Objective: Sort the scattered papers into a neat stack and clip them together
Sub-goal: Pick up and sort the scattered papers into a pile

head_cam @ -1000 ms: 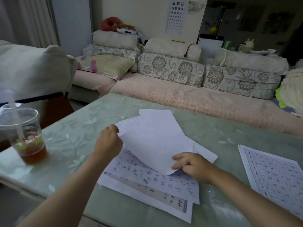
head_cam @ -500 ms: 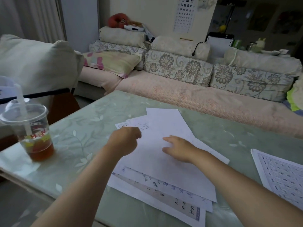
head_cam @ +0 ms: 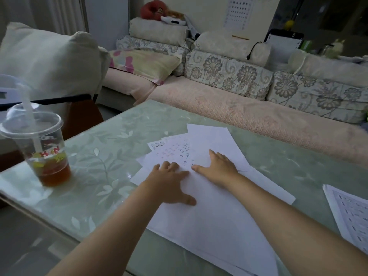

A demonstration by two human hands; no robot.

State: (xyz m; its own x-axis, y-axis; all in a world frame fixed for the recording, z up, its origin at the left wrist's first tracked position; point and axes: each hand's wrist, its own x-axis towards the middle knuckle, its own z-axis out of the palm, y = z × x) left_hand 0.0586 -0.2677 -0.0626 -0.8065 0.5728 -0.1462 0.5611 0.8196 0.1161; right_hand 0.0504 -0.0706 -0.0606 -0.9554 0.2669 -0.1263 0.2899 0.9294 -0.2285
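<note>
The loose white paper sheets are fanned unevenly on the pale green leaf-patterned surface, pressed flat by the left hand and right hand, each grip spread open with nothing clasped, evidently to steady them for squaring. One printed white sheet lies apart, rightward.

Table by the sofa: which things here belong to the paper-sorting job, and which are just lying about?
Belong to the job:
- loose sheets, overlapping askew
- printed sheets, apart on the right
- left hand and right hand, both flat on the loose sheets

Just lying about:
- drink cup with straw
- floral cushions
- eye chart
</note>
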